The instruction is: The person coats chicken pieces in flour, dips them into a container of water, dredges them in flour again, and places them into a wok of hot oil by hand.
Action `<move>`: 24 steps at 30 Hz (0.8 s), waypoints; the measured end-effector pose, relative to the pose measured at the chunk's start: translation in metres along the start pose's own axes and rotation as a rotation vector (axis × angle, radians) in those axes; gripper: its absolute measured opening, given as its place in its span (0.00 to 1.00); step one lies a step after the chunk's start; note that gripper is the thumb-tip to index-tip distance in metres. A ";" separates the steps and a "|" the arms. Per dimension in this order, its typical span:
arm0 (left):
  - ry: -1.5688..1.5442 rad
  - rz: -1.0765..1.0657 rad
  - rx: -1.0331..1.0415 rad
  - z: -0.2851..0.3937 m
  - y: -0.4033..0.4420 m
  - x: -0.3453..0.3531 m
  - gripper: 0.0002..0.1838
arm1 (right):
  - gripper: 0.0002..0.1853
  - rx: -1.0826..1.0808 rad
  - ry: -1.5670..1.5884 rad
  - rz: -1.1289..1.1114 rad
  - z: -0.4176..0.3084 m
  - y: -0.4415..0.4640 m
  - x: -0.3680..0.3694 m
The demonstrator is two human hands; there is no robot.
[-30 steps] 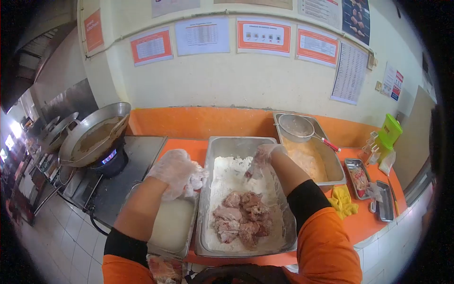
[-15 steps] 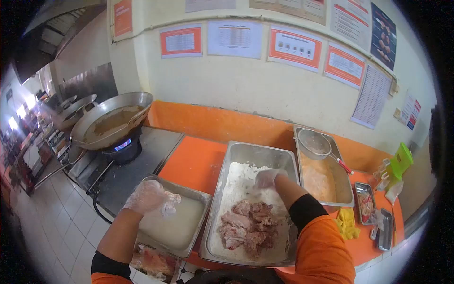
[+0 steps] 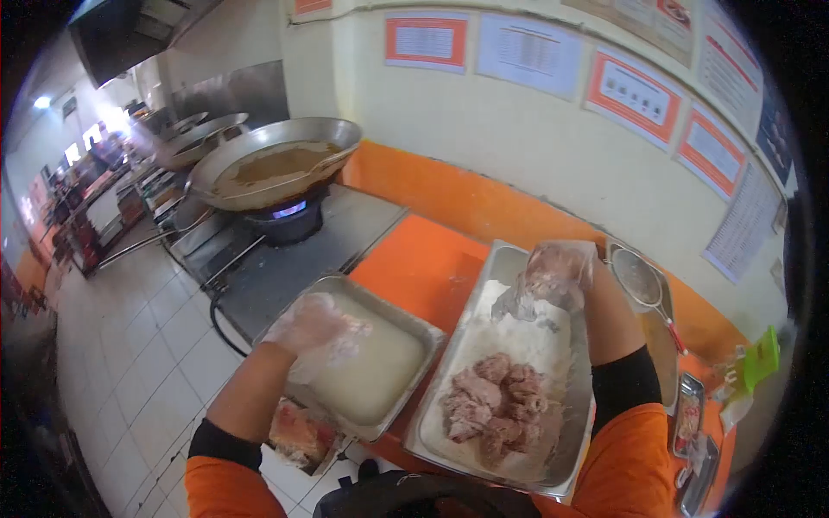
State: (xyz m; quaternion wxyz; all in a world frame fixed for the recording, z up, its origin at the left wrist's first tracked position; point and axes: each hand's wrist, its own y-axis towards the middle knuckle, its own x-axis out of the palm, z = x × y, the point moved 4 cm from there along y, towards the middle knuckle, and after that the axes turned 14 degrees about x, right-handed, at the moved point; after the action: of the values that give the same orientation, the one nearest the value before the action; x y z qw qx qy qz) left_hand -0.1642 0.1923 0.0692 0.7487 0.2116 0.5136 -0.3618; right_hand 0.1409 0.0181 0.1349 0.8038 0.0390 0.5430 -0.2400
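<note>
My left hand (image 3: 309, 326), in a clear plastic glove coated with white, is over the left edge of a tray of cloudy pale liquid (image 3: 425, 335). Its fingers are blurred, and whether they hold anything is unclear. My right hand (image 3: 557, 274), gloved too, hovers above the far end of a deep metal tray (image 3: 420, 432) of white flour (image 3: 546, 337). Flour clings to the glove; its finger shape is hard to make out. Several pieces of raw meat (image 3: 501, 401) dusted with flour lie in the near half of that tray.
A wok of oil (image 3: 276, 168) sits over a lit blue flame at the back left. Right of the flour tray are a strainer (image 3: 637, 278), small metal trays (image 3: 688, 414) and a green container (image 3: 760, 358). Below the liquid tray is a box of raw meat (image 3: 302, 436).
The view has swung left. My left hand has moved from beside the flour tray to over the liquid tray. My right hand has risen from the flour.
</note>
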 end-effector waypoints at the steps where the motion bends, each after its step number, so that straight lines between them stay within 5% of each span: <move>1: 0.021 -0.018 0.080 0.008 -0.003 -0.005 0.31 | 0.15 0.032 -0.001 -0.010 -0.011 0.004 -0.008; 7: 0.274 -0.104 0.402 -0.045 0.029 0.052 0.22 | 0.13 -0.037 0.457 -0.031 -0.118 0.040 -0.018; 9: 0.424 -0.085 0.424 -0.046 0.027 0.067 0.17 | 0.11 -0.096 0.288 -0.060 -0.171 0.033 -0.021; 11: 0.472 -0.185 0.453 -0.044 0.014 0.088 0.12 | 0.14 -0.092 0.292 -0.404 -0.222 0.067 0.029; 13: 0.109 -0.133 0.400 -0.064 0.011 0.131 0.10 | 0.14 -0.343 0.148 -0.247 -0.254 0.053 0.038; 16: 0.494 -0.115 0.650 -0.050 -0.027 0.123 0.12 | 0.13 -0.703 -0.128 -0.053 -0.300 0.036 0.072; 18: 0.392 -0.218 0.603 -0.085 -0.011 0.170 0.12 | 0.13 -0.930 -0.385 0.026 -0.325 0.047 0.114; 24: -0.019 -0.446 0.635 -0.063 -0.011 0.120 0.11 | 0.12 -0.564 0.140 -0.129 -0.290 0.039 0.050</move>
State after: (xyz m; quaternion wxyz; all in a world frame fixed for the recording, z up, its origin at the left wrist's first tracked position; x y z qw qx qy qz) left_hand -0.1859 0.1898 -0.0647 0.5535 0.3125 0.4023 -0.6589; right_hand -0.0750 0.1293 -0.0353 0.7264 -0.2040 0.6439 -0.1270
